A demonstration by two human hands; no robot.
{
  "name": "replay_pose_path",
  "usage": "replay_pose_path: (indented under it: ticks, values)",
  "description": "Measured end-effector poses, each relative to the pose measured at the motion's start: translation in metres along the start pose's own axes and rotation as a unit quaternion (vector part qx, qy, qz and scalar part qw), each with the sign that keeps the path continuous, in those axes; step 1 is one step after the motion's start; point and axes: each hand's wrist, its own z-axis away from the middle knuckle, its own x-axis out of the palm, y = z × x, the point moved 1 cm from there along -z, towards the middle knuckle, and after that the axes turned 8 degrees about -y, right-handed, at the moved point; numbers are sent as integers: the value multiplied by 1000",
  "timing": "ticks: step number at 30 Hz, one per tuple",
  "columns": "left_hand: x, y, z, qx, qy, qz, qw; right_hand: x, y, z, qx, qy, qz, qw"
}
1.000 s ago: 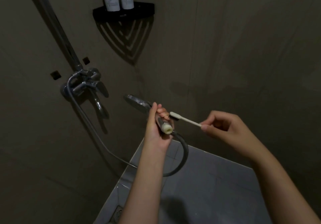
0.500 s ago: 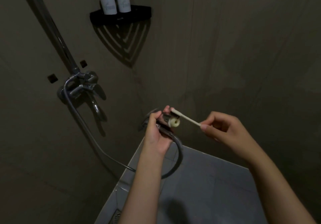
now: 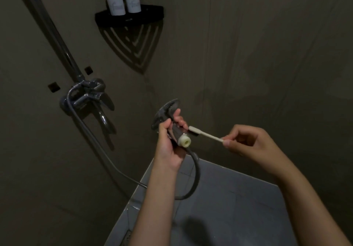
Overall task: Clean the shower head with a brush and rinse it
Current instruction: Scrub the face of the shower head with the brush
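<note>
Left hand [image 3: 170, 144] curls round the shower head [image 3: 168, 109] handle, mid-scene. Handle axis runs from cream end [image 3: 185, 142] near-right to spray disc far-left. Right hand [image 3: 248, 144] pinches the tail of the brush [image 3: 207, 135], shaft lying left-right. Bristles sit just beside the left fingertips, at the handle. The disc lies farther left and beyond them, so the brush likely goes that way.

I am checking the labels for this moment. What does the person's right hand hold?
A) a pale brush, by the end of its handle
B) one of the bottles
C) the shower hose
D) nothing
A: the right hand pinches the brush at the end of its handle, while the left hand grips the shower head.
</note>
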Motion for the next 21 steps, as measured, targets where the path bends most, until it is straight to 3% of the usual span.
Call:
replay_pose_path:
  ticks: [6,11,21]
  values:
    - [1,-2,1,2,-33,2,999,5,2,-1,14,-36,-12,999]
    - [-2,-2,-1,32,-13,-22,999,-2,4,2,17,-9,-16,1000]
    - [-9,-1,-3,14,-16,-38,999,-4,4,2,2,27,-3,1000]
